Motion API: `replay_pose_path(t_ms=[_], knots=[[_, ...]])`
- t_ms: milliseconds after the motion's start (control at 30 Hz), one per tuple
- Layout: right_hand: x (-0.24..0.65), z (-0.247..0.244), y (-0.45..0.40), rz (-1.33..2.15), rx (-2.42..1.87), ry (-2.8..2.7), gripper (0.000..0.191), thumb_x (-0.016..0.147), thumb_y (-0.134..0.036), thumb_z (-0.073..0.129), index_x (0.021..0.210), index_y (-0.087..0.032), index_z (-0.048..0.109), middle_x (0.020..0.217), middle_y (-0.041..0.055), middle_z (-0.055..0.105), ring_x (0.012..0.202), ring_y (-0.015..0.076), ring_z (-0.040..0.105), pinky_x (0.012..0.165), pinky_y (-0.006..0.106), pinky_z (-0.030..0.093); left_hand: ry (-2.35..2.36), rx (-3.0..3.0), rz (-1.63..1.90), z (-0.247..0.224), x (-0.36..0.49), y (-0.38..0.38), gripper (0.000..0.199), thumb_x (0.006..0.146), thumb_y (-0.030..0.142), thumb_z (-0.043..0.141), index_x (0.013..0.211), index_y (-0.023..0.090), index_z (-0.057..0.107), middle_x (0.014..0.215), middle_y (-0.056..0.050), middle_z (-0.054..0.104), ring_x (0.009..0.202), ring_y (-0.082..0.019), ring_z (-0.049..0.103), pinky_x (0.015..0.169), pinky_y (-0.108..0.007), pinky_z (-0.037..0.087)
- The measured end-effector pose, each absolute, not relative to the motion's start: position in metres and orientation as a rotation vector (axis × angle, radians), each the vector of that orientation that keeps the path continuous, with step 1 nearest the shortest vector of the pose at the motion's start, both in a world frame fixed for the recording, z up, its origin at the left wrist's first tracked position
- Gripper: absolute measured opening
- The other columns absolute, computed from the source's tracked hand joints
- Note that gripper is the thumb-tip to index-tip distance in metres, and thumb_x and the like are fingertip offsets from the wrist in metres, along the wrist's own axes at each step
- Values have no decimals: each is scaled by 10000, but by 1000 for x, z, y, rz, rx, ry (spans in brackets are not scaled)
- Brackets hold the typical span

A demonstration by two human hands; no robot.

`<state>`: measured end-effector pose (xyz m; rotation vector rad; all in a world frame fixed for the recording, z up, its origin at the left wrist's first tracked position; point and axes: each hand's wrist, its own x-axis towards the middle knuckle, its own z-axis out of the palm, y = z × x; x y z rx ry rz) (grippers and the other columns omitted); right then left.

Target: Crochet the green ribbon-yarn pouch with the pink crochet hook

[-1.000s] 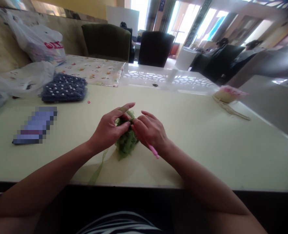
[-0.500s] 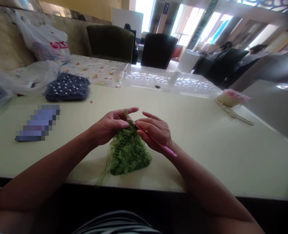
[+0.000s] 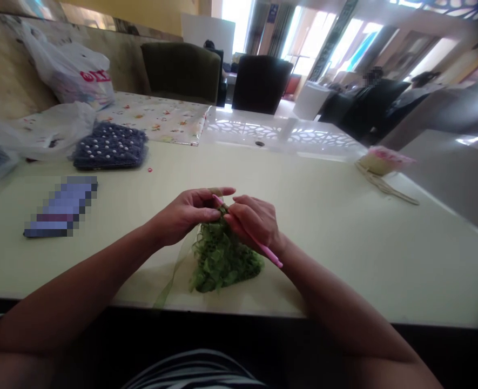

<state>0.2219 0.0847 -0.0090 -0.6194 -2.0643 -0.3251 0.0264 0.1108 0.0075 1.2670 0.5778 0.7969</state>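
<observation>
My left hand (image 3: 186, 213) pinches the top of a green ruffled crochet piece (image 3: 224, 262) between thumb and fingers, with green ribbon passing over its index finger. A pink crochet hook (image 3: 268, 252) lies in my right hand (image 3: 257, 219), whose fingers are closed round it. The hook's tip shows between the two hands, at the top edge of the piece. The lower part of the piece rests on the pale table (image 3: 336, 243). A loose green ribbon (image 3: 169, 283) trails down to the table's front edge.
At the left lie a blurred-out phone-like object (image 3: 62, 208), a dark blue piece with white beads (image 3: 111, 146) and plastic bags (image 3: 82, 78). A small red ring (image 3: 150, 170) is near them. A pink-topped bowl (image 3: 384, 160) with pale cord stands right. Chairs and people are beyond.
The hook's tip has come up into view between my hands, and my right fingers have curled in more. The green piece has shifted slightly right.
</observation>
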Motion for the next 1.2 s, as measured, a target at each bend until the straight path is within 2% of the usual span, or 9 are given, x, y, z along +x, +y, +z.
replay_pose_path(t_ms=[100, 167, 300, 433, 600, 700, 800, 967, 1200], knots=[[222, -13, 85, -431, -677, -2020, 151, 947, -205, 516, 797, -186, 510, 649, -21, 526, 539, 91, 476, 510, 231, 369, 666, 1419, 752, 6, 26, 112, 278, 773, 253, 747, 1049, 214, 748, 1298, -80, 622, 1186, -240, 556, 1014, -338, 402], [221, -14, 84, -432, -699, -1994, 136, 945, -204, 524, 810, -188, 512, 633, -30, 508, 524, 84, 454, 509, 231, 341, 712, 1435, 752, 7, 27, 111, 296, 785, 277, 742, 1077, 228, 738, 1324, -76, 606, 1234, -254, 526, 1027, -345, 391], [220, -15, 84, -369, -691, -1971, 120, 946, -217, 535, 831, -186, 528, 613, -42, 477, 511, 77, 414, 506, 228, 310, 627, 1161, 839, 7, 31, 107, 603, 740, 189, 772, 1311, 274, 598, 995, -14, 685, 952, -157, 631, 915, -287, 454], [219, -16, 85, -259, -727, -2027, 151, 959, -242, 520, 820, -186, 535, 622, -52, 467, 507, 65, 385, 499, 222, 281, 611, 1083, 876, 8, 35, 100, 718, 705, 125, 771, 1363, 304, 544, 830, 39, 630, 768, -92, 599, 779, -219, 470], [209, -15, 79, -723, -916, -2050, 214, 936, -175, 491, 723, -187, 511, 603, -28, 471, 510, 99, 328, 510, 272, 229, 760, 1172, 1029, 9, 42, 93, 606, 725, 106, 738, 1295, 270, 612, 866, 43, 619, 797, -77, 572, 801, -195, 449], [202, -12, 74, -967, -1018, -1995, 181, 927, -160, 492, 755, -185, 538, 620, -5, 501, 545, 120, 363, 550, 293, 254, 752, 1024, 1043, 8, 47, 90, 511, 737, 117, 726, 1233, 214, 649, 823, 39, 625, 776, -74, 582, 789, -184, 459], [205, -12, 73, -1008, -939, -1969, 137, 928, -182, 523, 793, -182, 547, 630, -5, 520, 568, 124, 404, 581, 289, 311, 691, 848, 874, 13, 46, 90, 517, 718, 85, 695, 1226, 173, 646, 806, 17, 653, 715, -88, 606, 725, -196, 485], [220, -13, 80, -714, -576, -2014, 126, 949, -265, 550, 851, -189, 525, 658, -23, 557, 615, 110, 506, 687, 270, 456, 551, 867, 687, 24, 30, 97, 634, 698, 56, 653, 1318, 162, 582, 844, -21, 681, 726, -125, 637, 739, -240, 509], [225, 5, 72, -28, -623, -1998, 156, 912, -137, 541, 760, -170, 545, 646, -26, 547, 540, 65, 463, 530, 206, 368, 518, 991, 737, 26, 15, 109, 567, 675, 98, 621, 1240, 139, 649, 854, -47, 668, 759, -167, 650, 726, -272, 530]])
